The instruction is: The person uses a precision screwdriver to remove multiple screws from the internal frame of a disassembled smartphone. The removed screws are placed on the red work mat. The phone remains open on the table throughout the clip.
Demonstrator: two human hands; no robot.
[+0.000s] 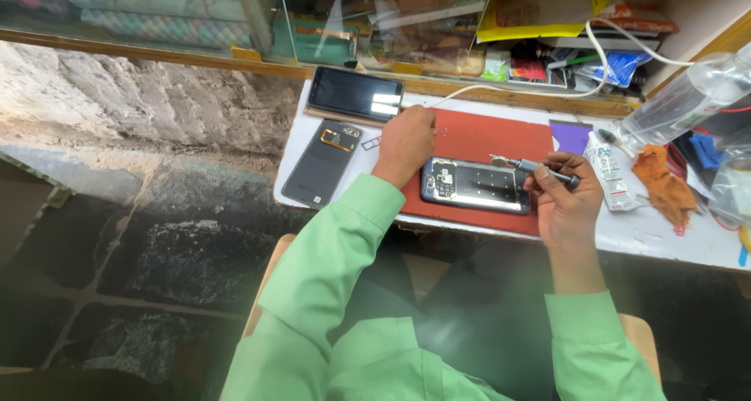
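Note:
An opened dark phone (475, 185) lies face down on a red mat (477, 139), its inner plate showing. My right hand (562, 201) sits at the phone's right end and holds a grey screwdriver (538, 169), tip toward the phone's top edge. My left hand (406, 143) rests with curled fingers on the mat's left edge, just left of the phone; whether it pinches something small is unclear. Both arms wear green sleeves.
A detached grey back cover (322, 163) lies at the white table's left, a second phone (354, 93) with a dark screen behind it. A purple card (570, 136), a small tube (612, 176), an orange cloth (663, 183) and a clear bottle (688, 94) sit right. Cluttered shelf behind.

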